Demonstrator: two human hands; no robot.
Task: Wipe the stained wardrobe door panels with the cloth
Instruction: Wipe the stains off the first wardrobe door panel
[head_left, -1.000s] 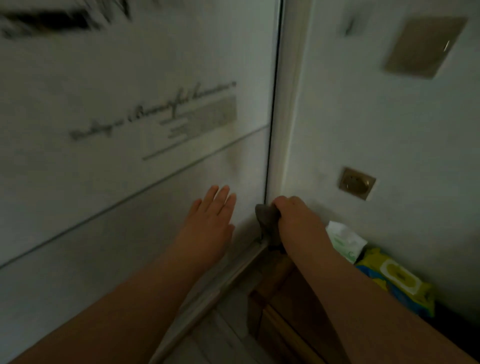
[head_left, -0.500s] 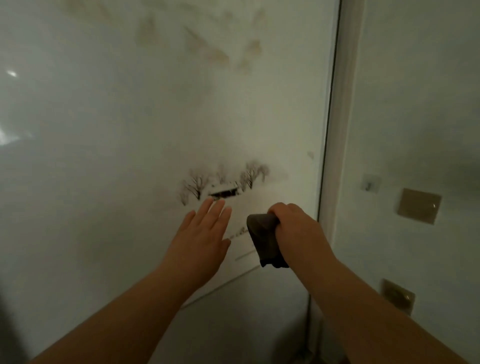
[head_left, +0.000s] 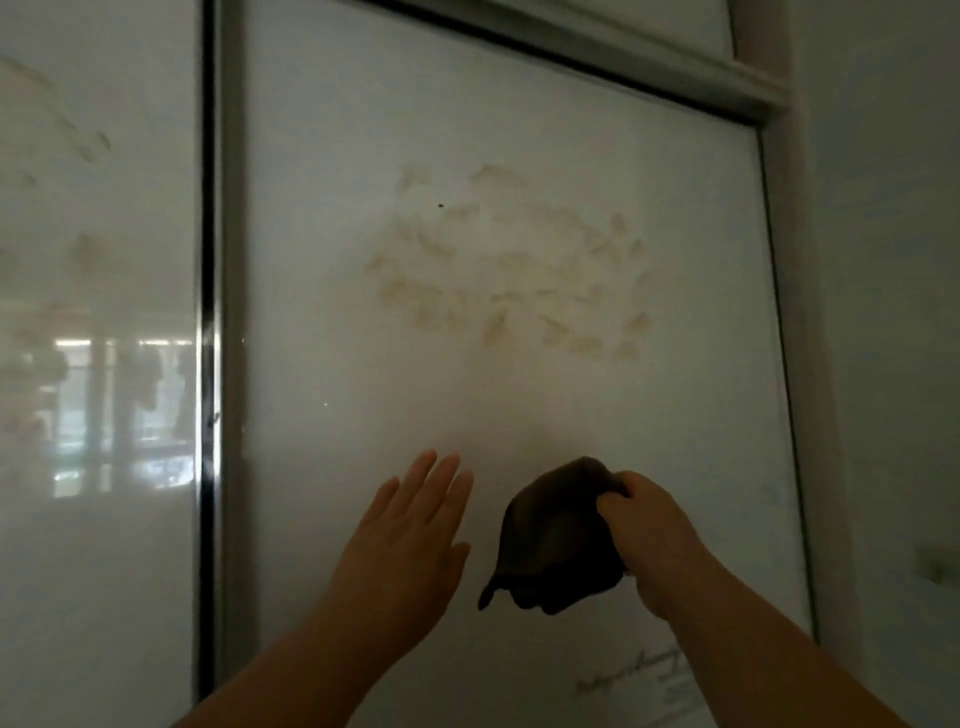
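Low on the door panel (head_left: 519, 130), the left hand (head_left: 410, 540) lies flat with straight fingers. Just beside it, the right hand (head_left: 649, 535) bunches the dark cloth (head_left: 556, 545) in curled fingers. Above spread brownish stains (head_left: 514, 275).

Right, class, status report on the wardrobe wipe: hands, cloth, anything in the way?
Left hand open, fingers straight, by the door panel. Right hand grips the dark cloth below the brown stains. Nothing between cloth and stains.
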